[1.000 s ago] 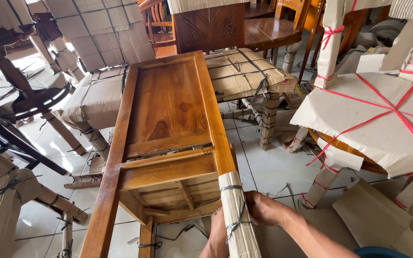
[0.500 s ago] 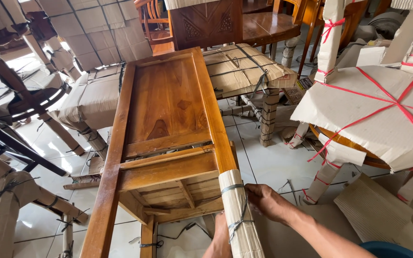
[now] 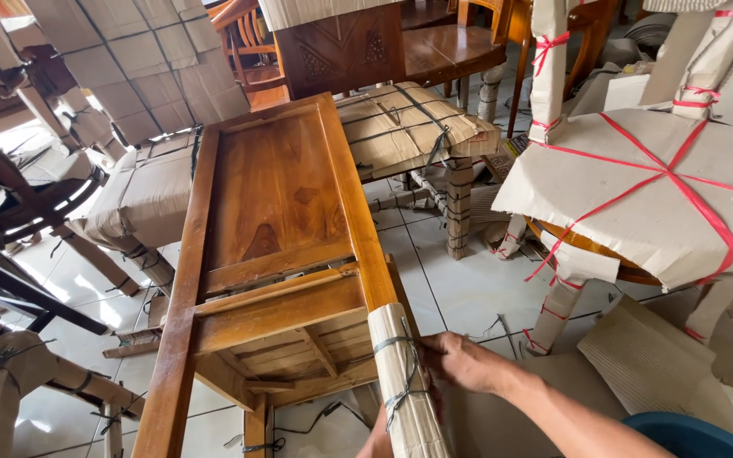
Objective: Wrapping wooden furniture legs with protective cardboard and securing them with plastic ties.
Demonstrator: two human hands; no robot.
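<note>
While the wooden chair frame lies tipped on its back over the tiled floor, we note its near right leg, wrapped in corrugated cardboard and bound with dark string. Our right hand lies partly closed on the wrapped leg, fingers at the string just beside the frame's lower rail. Our left hand shows only at the bottom edge below the wrap; we cannot tell whether it is open or closed. We judge the frame heavy and stiff, solid timber with a glossy finish that would scratch and slip under bare skin; the cardboard sleeve is light, soft and crushable, rough enough to give grip, but likely to slide along the leg if the string is slack. The best hold looks to be the wrapped leg near the string, or the bare side rails for lifting. Room is tight: a cardboard-wrapped seat with red tape stands right of the frame, another wrapped chair is just beyond its top, and wrapped furniture crowds its left. Bare floor shows only in a strip to the frame's right.
</note>
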